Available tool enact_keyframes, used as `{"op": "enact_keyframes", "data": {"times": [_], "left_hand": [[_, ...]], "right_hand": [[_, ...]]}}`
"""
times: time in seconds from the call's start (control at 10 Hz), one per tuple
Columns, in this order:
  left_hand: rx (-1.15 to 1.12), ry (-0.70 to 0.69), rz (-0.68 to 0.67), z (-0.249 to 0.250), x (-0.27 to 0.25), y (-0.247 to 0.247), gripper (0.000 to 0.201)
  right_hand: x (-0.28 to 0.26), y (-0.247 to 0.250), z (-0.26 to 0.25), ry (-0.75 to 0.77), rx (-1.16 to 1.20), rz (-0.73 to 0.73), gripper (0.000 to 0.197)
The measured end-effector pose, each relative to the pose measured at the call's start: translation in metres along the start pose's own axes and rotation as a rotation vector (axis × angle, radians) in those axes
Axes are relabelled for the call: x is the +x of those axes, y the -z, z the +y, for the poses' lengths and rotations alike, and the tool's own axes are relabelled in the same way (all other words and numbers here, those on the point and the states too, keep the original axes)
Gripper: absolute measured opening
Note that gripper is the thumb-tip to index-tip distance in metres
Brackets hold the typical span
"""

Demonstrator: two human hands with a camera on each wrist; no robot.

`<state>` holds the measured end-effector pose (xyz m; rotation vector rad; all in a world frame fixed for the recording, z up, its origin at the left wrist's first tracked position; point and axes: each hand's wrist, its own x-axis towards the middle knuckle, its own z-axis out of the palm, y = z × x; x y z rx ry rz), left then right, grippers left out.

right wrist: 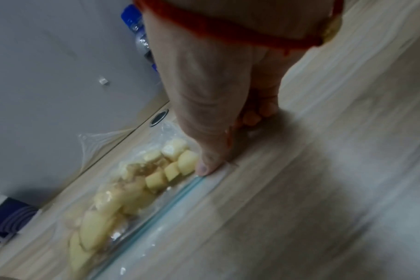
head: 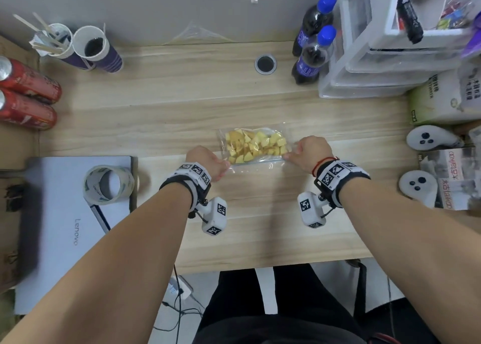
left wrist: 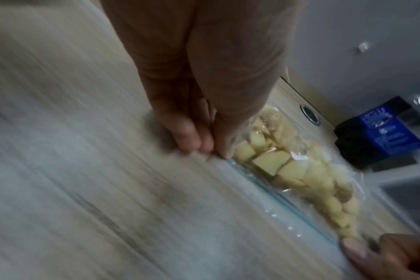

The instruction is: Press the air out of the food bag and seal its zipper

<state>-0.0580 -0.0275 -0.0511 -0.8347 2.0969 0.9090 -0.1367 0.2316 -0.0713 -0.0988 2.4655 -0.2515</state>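
Note:
A clear food bag (head: 256,145) full of yellow fruit chunks lies flat on the wooden table (head: 182,104), its blue zipper strip (head: 257,161) along the near edge. My left hand (head: 226,164) pinches the zipper's left end; the left wrist view shows the fingertips (left wrist: 204,147) pressed together at the bag's corner (left wrist: 230,161). My right hand (head: 286,156) pinches the right end. In the right wrist view its thumb (right wrist: 204,166) sits on the end of the zipper (right wrist: 161,204), the other fingers curled behind it. The chunks (right wrist: 132,189) lie just beyond the strip.
A laptop (head: 65,213) with a tape roll (head: 108,184) on it lies left of my arms. Red cans (head: 26,96) and paper cups (head: 91,46) stand far left, two dark bottles (head: 311,54) and plastic drawers (head: 377,57) back right, white controllers (head: 426,140) at the right.

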Motion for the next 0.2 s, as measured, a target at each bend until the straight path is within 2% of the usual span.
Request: {"op": "enact_keyframes", "data": {"times": [0.1, 0.2], "left_hand": [[0.231, 0.007, 0.106, 0.005, -0.012, 0.017, 0.053], [0.176, -0.024, 0.103, 0.007, -0.029, 0.031, 0.057]], "right_hand": [[-0.016, 0.008, 0.007, -0.106, -0.045, -0.014, 0.050], [-0.037, 0.023, 0.013, -0.114, 0.074, 0.015, 0.036]]}}
